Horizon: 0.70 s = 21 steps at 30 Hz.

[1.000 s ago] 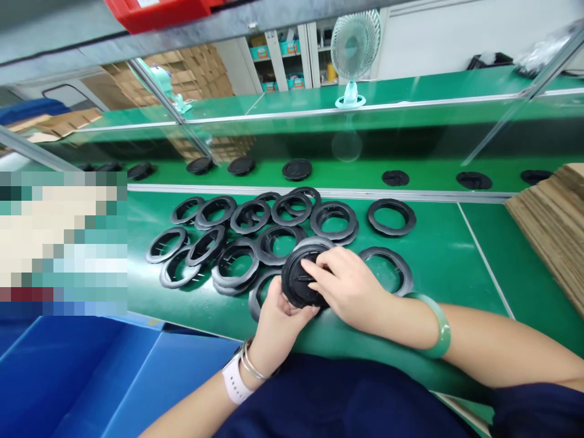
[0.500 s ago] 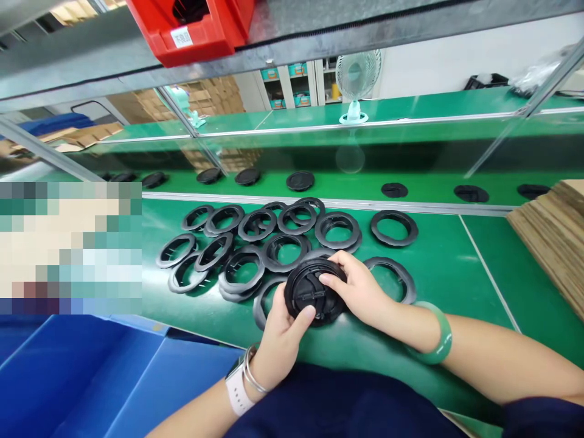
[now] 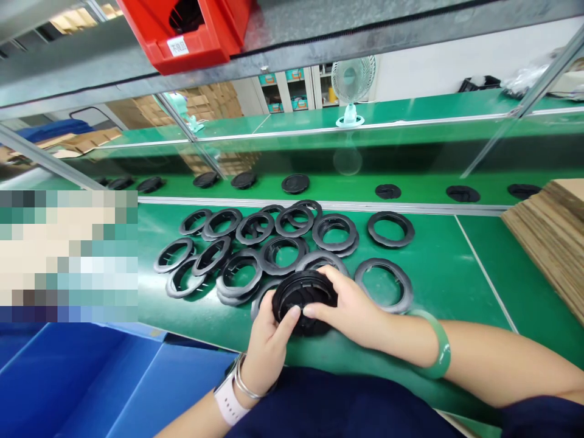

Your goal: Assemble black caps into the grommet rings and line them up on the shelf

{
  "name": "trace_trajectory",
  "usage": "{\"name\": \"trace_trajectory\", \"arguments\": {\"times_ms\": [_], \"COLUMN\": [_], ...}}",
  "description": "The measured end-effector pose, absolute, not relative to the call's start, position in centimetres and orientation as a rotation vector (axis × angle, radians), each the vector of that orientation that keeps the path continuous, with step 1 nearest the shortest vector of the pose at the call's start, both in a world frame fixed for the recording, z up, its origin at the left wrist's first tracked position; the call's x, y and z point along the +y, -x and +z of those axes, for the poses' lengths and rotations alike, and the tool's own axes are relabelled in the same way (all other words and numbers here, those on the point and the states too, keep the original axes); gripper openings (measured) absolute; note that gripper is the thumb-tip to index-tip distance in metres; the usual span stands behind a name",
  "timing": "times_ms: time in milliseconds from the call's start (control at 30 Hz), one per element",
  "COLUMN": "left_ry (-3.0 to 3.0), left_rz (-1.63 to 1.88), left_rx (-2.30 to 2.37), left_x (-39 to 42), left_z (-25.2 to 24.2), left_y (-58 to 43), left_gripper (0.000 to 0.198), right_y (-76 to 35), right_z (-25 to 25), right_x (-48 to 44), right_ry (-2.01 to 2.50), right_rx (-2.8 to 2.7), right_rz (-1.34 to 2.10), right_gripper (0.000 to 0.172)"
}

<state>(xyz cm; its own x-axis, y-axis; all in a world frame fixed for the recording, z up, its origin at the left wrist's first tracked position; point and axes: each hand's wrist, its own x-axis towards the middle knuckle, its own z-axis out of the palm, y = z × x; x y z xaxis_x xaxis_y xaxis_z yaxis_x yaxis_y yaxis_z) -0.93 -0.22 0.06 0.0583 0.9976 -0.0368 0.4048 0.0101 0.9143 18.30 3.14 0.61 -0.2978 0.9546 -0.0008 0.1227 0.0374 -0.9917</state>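
Note:
A round black plastic part (image 3: 305, 293) with a raised rim is held between both hands, tilted above the green table. My left hand (image 3: 269, 337) grips its left edge, with the thumb on the inner face. My right hand (image 3: 349, 307) clasps its right side, fingers over the far rim and thumb pressed near the middle, close to the other thumb. Just beyond lie several loose black rings (image 3: 283, 254), some stacked or overlapping. One separate ring (image 3: 384, 286) rests to the right of the held part. The underside of the part is hidden.
Behind the table (image 3: 438, 274) runs a green belt (image 3: 340, 187) carrying several black round parts. A red bin (image 3: 191, 42) sits on the metal shelf overhead. Stacked cardboard (image 3: 547, 243) stands at the right, a blue container (image 3: 173, 389) at the lower left. A fan (image 3: 353, 82) stands farther back.
The black part has come slightly lower and left and is tilted more. My right thumb has slid from its upper right toward the middle, beside my left thumb.

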Motion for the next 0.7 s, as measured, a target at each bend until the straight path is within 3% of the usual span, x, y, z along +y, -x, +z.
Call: {"name": "trace_trajectory", "arguments": {"times_ms": [100,533,700], "left_ry": [-1.521,-1.538,-1.533], "left_rz": [0.887,0.856,0.876], "left_rx": [1.452,1.486,1.219], "left_x": [-0.5,0.1,1.1], "left_z": [0.1,0.3,1.3], "left_y": [1.4,0.7,-0.5], "left_gripper": [0.027,0.029,0.043], "right_y": [-18.1,-18.2,-21.6], "right_z": [1.0,0.8,1.9], "right_x": [2.4,3.5,8.0], "right_ry": [1.179,1.189,1.088], "right_rx": [-1.563,-1.56,-1.038], "right_rz": [1.387,1.311,1.262], "right_gripper": [0.037,0.03,0.036]}}
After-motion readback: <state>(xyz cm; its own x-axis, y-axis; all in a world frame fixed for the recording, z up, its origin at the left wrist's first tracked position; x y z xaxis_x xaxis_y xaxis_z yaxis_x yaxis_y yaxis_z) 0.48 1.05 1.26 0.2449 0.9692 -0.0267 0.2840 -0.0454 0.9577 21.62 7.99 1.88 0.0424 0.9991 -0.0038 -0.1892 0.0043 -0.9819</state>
